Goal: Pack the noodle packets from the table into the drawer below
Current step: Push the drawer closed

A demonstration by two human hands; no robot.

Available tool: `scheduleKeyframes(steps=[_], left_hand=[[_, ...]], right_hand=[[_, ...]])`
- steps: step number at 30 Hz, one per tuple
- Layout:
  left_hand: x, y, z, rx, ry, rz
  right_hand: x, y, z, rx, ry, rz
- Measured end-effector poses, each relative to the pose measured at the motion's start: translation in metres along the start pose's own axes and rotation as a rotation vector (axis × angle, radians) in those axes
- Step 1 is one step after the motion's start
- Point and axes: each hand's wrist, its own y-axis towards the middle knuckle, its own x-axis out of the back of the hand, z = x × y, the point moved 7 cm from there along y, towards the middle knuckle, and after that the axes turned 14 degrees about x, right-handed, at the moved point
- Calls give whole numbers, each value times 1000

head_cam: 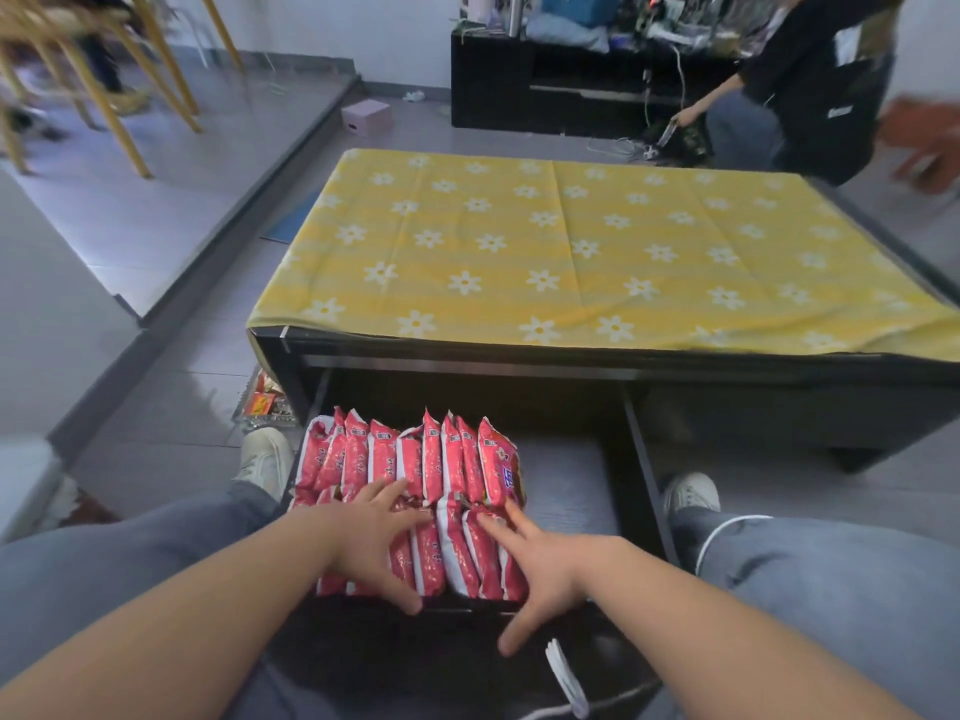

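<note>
While both hands rest spread on the packed rows, the job looks to be at its tidying step rather than at fetching. The noodle packets [410, 491] stand on edge in two rows at the lower centre of the frame, filling the left part of the open drawer [566, 475], whose right part shows bare bottom. The left hand [375, 537] lies flat with fingers splayed across the near row, reaching onto the foot of the far row; it grips nothing. The right hand [540, 563] is likewise open, two fingers pressing the rightmost packets of the near row, thumb hanging over the drawer's front edge, nothing held in it.

The table [571, 241], under its yellow flowered cloth across the middle of the frame, shows no packets on it, so the transfer seems complete, though its far right corner runs out of view and I cannot vouch for that part. At the left edge, by the table's foot, some wrappers lie on the floor; too small to tell what they are.

My judgement: the next move calls for pressing the rows level and snug, lifting both hands clear, then pushing the drawer front inward under the table.
</note>
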Motion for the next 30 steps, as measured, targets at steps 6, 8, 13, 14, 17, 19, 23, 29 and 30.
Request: scheduleKeyframes(steps=[6, 8, 13, 14, 17, 19, 23, 29, 30], left_hand=[[-14, -1, -6, 9, 127, -10], [-11, -1, -7, 2, 143, -59], [3, 0, -7, -9, 137, -160], [7, 1, -7, -8, 133, -186], [17, 4, -4, 3, 115, -253], [25, 8, 1, 26, 79, -293], [44, 15, 19, 106, -48, -382], [71, 17, 33, 210, -249, -588], [75, 17, 36, 232, -284, -627]], right_hand=[[-3, -5, 9, -15, -243, -32], [3, -6, 10, -11, -276, -77], [15, -2, 4, -26, -346, -178], [18, -1, 3, -35, -363, -202], [27, 3, -4, -70, -402, -280], [35, 4, -11, -105, -387, -341], [55, 6, -22, -177, -322, -485], [88, 1, -37, -294, -282, -717], [92, 0, -41, -312, -270, -757]])
